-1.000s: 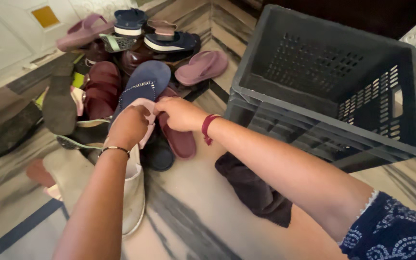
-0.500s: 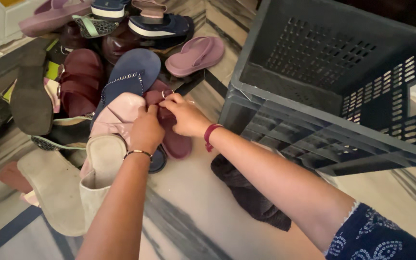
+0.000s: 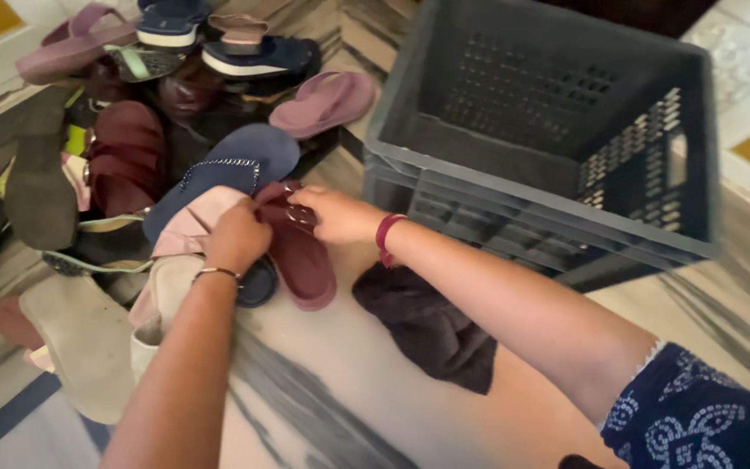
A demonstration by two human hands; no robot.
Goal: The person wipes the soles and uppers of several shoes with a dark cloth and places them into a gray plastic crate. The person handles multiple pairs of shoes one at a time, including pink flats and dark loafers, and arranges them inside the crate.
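Head view: we see both hands on the maroon sandal [image 3: 301,256], which lies on the floor at the shoe pile's edge, beside the grey crate [image 3: 514,200]. Left hand [image 3: 236,236] fingers curl shut over its upper end; right hand [image 3: 336,215] fingers pinch its strap.

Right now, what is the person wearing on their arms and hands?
The left hand is bare, with a thin metal bangle at the wrist. The right hand has a dark red thread band at the wrist; a navy sleeve with white print covers the upper arm.
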